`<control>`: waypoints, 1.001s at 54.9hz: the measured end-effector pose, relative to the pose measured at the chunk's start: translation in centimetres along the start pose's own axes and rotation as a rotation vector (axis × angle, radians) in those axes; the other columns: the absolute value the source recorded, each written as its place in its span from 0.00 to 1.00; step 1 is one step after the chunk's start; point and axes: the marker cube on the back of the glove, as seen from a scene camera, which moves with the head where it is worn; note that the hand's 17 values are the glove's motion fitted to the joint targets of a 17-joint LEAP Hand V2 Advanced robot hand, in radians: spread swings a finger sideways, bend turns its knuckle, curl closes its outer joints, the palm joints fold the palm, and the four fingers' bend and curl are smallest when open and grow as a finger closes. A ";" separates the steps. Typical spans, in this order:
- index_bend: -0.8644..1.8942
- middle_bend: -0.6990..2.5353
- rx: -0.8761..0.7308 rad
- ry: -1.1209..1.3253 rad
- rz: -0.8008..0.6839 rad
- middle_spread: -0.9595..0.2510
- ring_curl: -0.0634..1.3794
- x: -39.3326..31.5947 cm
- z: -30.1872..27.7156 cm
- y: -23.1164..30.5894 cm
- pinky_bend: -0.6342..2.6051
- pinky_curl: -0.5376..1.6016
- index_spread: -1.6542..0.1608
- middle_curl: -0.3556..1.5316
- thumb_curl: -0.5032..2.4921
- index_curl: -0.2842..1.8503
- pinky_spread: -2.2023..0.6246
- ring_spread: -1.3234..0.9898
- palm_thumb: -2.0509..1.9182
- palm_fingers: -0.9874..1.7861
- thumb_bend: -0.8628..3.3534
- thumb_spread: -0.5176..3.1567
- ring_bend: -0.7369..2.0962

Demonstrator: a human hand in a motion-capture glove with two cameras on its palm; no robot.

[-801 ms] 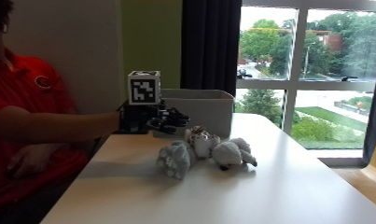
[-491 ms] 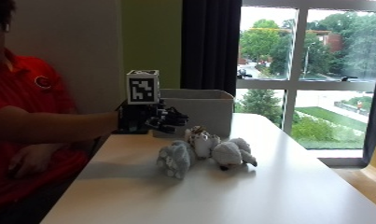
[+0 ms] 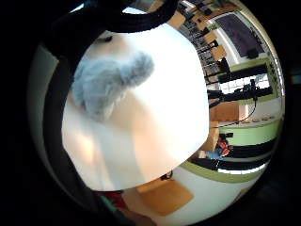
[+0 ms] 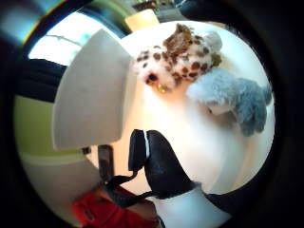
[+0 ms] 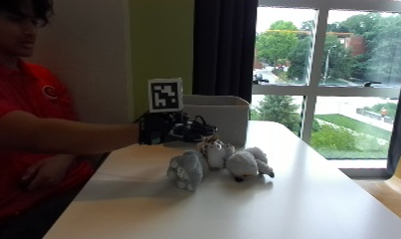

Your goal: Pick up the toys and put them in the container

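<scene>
Above the white surface (image 5: 306, 199), the gloved right hand (image 5: 170, 128) hovers with fingers relaxed, holding nothing.
Just below it lie three plush toys (image 5: 216, 162) clustered together; the grey container (image 5: 220, 114) stands behind them.
</scene>
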 end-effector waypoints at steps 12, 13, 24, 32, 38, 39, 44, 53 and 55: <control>0.39 0.27 -0.102 0.083 0.086 0.69 0.15 2.3 3.2 -2.5 0.41 0.39 0.71 0.33 0.24 0.27 0.79 0.53 0.51 0.33 0.20 0.45 0.31; 0.40 0.27 -0.115 0.081 0.095 0.69 0.15 2.6 3.7 -2.6 0.41 0.39 0.71 0.33 0.24 0.28 0.79 0.53 0.51 0.33 0.20 0.45 0.31; 0.50 0.28 -0.273 0.104 0.130 0.68 0.12 3.8 6.7 -3.2 0.42 0.40 0.70 0.33 0.25 0.33 0.80 0.54 0.51 0.38 0.20 0.44 0.31; 0.48 0.27 -0.301 0.020 0.077 0.64 0.14 3.9 7.8 -3.1 0.46 0.41 0.70 0.34 0.26 0.33 0.80 0.52 0.51 0.47 0.20 0.44 0.37; 0.45 0.27 -0.231 0.042 0.033 0.62 0.17 3.9 8.0 -3.1 0.46 0.41 0.69 0.34 0.26 0.33 0.78 0.50 0.52 0.50 0.20 0.44 0.42; 0.45 0.28 -0.203 0.037 0.031 0.61 0.18 3.8 8.0 -3.0 0.46 0.41 0.68 0.35 0.26 0.33 0.76 0.49 0.52 0.52 0.20 0.45 0.43; 0.41 0.32 -0.069 -0.043 0.014 0.53 0.22 3.5 8.2 -3.0 0.45 0.40 0.68 0.37 0.27 0.30 0.70 0.43 0.54 0.69 0.21 0.47 0.52; 0.38 0.40 0.021 -0.012 -0.034 0.46 0.34 3.6 7.4 -3.0 0.49 0.44 0.70 0.44 0.32 0.31 0.64 0.39 0.61 0.80 0.23 0.43 0.63; 0.39 0.42 0.035 -0.029 -0.040 0.46 0.36 4.1 6.8 -2.8 0.49 0.44 0.71 0.46 0.33 0.32 0.64 0.40 0.62 0.82 0.23 0.42 0.65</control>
